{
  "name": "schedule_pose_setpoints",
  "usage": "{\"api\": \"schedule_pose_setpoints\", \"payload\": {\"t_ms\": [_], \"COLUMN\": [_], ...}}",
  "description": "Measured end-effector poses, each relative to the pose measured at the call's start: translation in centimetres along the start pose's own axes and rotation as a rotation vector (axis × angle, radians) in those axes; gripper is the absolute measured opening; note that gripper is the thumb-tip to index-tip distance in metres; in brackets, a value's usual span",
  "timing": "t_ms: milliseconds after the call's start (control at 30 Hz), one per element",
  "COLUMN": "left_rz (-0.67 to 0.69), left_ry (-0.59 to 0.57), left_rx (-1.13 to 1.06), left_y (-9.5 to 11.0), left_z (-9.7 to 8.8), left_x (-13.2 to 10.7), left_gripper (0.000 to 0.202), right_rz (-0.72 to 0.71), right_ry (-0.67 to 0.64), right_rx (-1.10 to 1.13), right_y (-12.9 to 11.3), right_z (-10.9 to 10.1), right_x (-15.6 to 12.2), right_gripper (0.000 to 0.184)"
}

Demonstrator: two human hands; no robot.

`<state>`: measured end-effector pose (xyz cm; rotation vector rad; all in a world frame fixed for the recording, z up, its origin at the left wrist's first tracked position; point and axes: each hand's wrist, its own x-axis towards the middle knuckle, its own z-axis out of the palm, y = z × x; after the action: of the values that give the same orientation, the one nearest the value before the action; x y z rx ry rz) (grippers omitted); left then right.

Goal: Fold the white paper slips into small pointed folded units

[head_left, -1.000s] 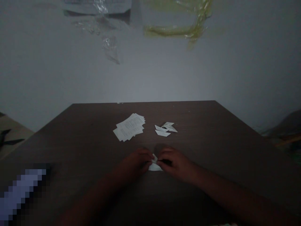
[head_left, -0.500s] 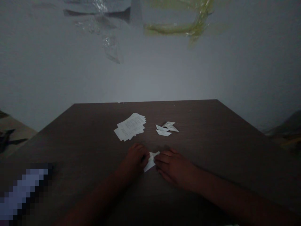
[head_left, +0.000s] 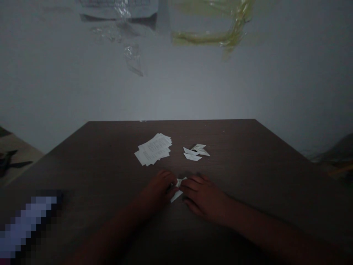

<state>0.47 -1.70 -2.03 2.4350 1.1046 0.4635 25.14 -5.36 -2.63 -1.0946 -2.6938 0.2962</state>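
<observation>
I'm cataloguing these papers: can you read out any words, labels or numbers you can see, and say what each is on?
No text can be quoted; nothing is legible.
On the stack of printed paper slips: lines of print, too small to read.
On the folded paper pieces: too blurred to read.
On the folded paper slip: nothing readable.

Left hand [head_left: 157, 190] and right hand [head_left: 204, 195] touch folded paper [head_left: 175, 196]

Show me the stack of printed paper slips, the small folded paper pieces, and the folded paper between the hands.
Stack of printed paper slips [head_left: 153, 149]: head view, middle of the top slip.
Small folded paper pieces [head_left: 192, 156]: head view, the lowest piece.
Folded paper between the hands [head_left: 175, 197]: head view, its lower end.
</observation>
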Motion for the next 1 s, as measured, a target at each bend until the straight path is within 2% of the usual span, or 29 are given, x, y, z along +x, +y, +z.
{"api": "schedule_pose_setpoints", "payload": {"t_ms": [100, 400, 633, 867, 1000], "left_rz": [-0.009, -0.02, 0.002, 0.004, -0.012], "left_ry": [-0.025, -0.135, -0.173, -0.145, -0.122], "left_rx": [-0.008, -0.126, -0.172, -0.164, -0.154], "left_y": [0.1, -0.6, -1.6, -1.9, -1.5], "left_z": [-0.4, -2.0, -2.1, -1.5, -1.8], "left_x": [-0.1, -0.8, -0.9, -1.0, -1.0], "left_gripper": [0.014, 0.033, 0.041, 0.044, 0.043], "right_rz": [0.018, 0.008, -0.034, 0.098, 0.232], "right_ry": [0.02, 0.05, 0.031, 0.066, 0.051], "right_rx": [-0.011, -0.057, -0.089, -0.153, -0.183], "right_y": [-0.1, 0.0, -0.2, -1.3, -0.6], "right_z": [0.1, 0.5, 0.3, 0.3, -0.7], "right_x": [0.1, 0.2, 0.0, 0.3, 0.3], "right_gripper": [0.033, 0.031, 0.036, 0.037, 0.035]}}
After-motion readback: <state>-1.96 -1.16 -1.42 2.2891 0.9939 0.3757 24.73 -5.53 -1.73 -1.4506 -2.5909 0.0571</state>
